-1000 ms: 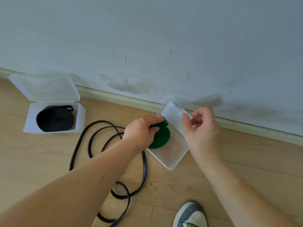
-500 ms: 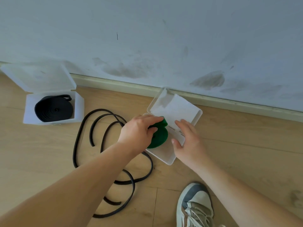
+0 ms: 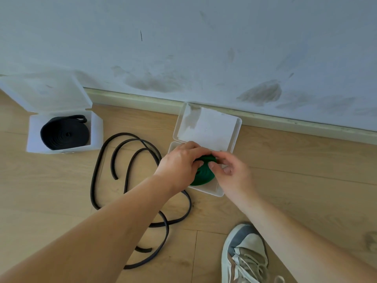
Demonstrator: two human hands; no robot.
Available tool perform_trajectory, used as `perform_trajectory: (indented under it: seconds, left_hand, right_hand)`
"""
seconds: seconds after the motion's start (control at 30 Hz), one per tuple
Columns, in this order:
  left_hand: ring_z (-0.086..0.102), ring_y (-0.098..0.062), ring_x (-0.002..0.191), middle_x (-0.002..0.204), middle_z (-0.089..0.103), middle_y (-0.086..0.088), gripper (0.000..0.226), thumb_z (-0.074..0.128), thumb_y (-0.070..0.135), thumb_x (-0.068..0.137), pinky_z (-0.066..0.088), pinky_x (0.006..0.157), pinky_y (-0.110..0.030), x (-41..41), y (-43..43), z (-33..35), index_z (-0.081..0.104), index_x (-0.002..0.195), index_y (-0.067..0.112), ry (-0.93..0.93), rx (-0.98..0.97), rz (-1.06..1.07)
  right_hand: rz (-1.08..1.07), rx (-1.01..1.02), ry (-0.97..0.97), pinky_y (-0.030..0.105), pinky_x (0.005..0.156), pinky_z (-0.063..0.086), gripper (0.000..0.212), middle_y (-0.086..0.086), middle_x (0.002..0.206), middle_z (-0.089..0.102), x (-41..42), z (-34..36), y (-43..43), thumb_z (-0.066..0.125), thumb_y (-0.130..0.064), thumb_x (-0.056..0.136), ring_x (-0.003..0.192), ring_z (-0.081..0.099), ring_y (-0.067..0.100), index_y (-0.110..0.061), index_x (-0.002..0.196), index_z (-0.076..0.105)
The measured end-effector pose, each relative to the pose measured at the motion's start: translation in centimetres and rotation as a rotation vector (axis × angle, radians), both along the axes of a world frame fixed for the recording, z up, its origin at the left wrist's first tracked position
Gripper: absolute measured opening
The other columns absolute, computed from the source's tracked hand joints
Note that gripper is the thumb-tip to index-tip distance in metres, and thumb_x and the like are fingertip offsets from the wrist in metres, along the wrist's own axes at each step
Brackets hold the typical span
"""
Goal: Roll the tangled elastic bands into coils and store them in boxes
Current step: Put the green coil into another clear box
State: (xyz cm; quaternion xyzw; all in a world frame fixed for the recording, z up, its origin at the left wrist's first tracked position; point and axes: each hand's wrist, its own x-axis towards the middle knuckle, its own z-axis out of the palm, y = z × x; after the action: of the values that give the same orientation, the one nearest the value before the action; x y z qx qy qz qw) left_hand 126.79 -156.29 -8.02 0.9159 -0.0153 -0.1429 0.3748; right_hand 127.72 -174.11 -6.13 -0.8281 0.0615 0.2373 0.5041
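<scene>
Now the right hand (image 3: 232,172) has left the box (image 3: 212,192) rim; its curled fingers (image 3: 211,165) pinch the green coil (image 3: 204,174), which the left hand (image 3: 179,162) still grips. The coil sits inside the box.

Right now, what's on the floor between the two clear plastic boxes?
A loose black elastic band lies looped on the wooden floor between them, in the head view.

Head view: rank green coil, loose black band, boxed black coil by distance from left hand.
1. Green coiled elastic band, in the grip of the left hand.
2. Loose black elastic band, lying just left of that hand.
3. Black coiled band, in the open clear plastic box, far left.
</scene>
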Motion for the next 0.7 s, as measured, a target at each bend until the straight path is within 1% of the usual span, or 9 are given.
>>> perform_trajectory:
  seconds: [0.07,0.13,0.2,0.27,0.37,0.43,0.5,0.57,0.7]
  left_hand:
    - [0.051,-0.021,0.124,0.139,0.047,0.003,0.041,0.060,0.014,0.099,0.055,0.095,-0.045,-0.1,-0.1,-0.2,0.065,0.132,0.038,-0.004,0.017,-0.004]
    - [0.046,-0.024,0.123,0.136,0.042,-0.001,0.039,0.061,0.015,0.099,0.051,0.100,-0.044,-0.2,0.1,-0.4,0.067,0.131,0.036,0.004,0.024,0.006]
    - [0.046,-0.023,0.119,0.127,0.047,0.000,0.039,0.063,0.015,0.098,0.049,0.102,-0.042,-0.3,0.4,-0.6,0.068,0.131,0.034,0.020,0.002,0.030]
    - [0.053,-0.022,0.116,0.121,0.057,0.002,0.037,0.067,0.011,0.095,0.050,0.101,-0.041,-0.5,0.8,-0.7,0.071,0.129,0.027,0.022,-0.082,0.097]
    - [0.062,-0.016,0.110,0.118,0.068,0.004,0.032,0.072,0.013,0.092,0.054,0.098,-0.037,-0.9,1.1,-0.5,0.071,0.123,0.021,0.018,-0.126,0.198]
    - [0.063,-0.016,0.110,0.116,0.073,0.005,0.027,0.070,0.013,0.093,0.054,0.098,-0.037,-1.0,0.9,-0.7,0.074,0.119,0.019,-0.012,-0.097,0.187]
    - [0.063,-0.018,0.112,0.115,0.074,0.004,0.025,0.068,0.011,0.094,0.053,0.098,-0.039,-1.0,0.4,-1.0,0.076,0.117,0.018,-0.052,-0.076,0.175]
    - [0.062,-0.020,0.111,0.116,0.071,0.003,0.024,0.065,0.012,0.097,0.055,0.093,-0.038,-1.1,0.1,-1.3,0.077,0.117,0.018,-0.060,-0.071,0.210]
    - [0.061,-0.021,0.112,0.118,0.067,0.004,0.025,0.063,0.018,0.100,0.057,0.089,-0.039,-1.1,-0.2,-1.7,0.076,0.121,0.024,-0.016,-0.053,0.268]
  right_hand:
    - [-0.026,0.036,0.059,0.011,0.075,0.055,0.024,-0.023,0.105,0.072,-0.2,-0.2,0.1,0.066,-0.017,0.100,0.088,0.070,-0.008,-0.037,0.113,0.067]
    - [-0.057,0.050,0.122,0.012,0.074,0.056,0.022,-0.021,0.106,0.073,-0.5,-0.4,0.4,0.063,-0.018,0.102,0.089,0.071,-0.006,-0.038,0.111,0.064]
    - [-0.072,0.033,0.138,0.018,0.076,0.058,0.021,-0.018,0.103,0.072,-0.5,-0.5,0.6,0.063,-0.020,0.102,0.090,0.072,0.002,-0.040,0.109,0.062]
    - [-0.082,0.023,0.133,0.024,0.077,0.058,0.017,-0.013,0.099,0.070,-0.5,-0.8,0.8,0.064,-0.021,0.101,0.091,0.070,0.007,-0.037,0.107,0.062]
    - [-0.027,-0.024,0.109,0.019,0.072,0.052,0.009,-0.009,0.095,0.068,-0.7,-1.1,0.7,0.061,-0.022,0.102,0.088,0.067,0.008,-0.030,0.105,0.062]
    - [0.027,-0.080,0.073,0.012,0.067,0.047,0.006,-0.010,0.090,0.066,-0.8,-1.4,0.4,0.059,-0.021,0.103,0.081,0.063,0.002,-0.026,0.103,0.061]
    - [0.057,-0.117,0.059,0.011,0.064,0.044,0.008,-0.012,0.088,0.064,-0.8,-1.7,0.2,0.056,-0.019,0.104,0.077,0.060,-0.002,-0.025,0.101,0.060]
    - [0.071,-0.142,0.053,0.019,0.071,0.047,0.011,-0.013,0.092,0.065,-0.7,-1.9,0.1,0.053,-0.019,0.105,0.087,0.061,0.003,-0.027,0.103,0.060]
    - [0.128,-0.239,-0.028,0.040,0.093,0.055,0.022,-0.015,0.107,0.067,-1.0,-2.3,0.4,0.048,-0.024,0.107,0.102,0.063,0.010,-0.032,0.120,0.063]
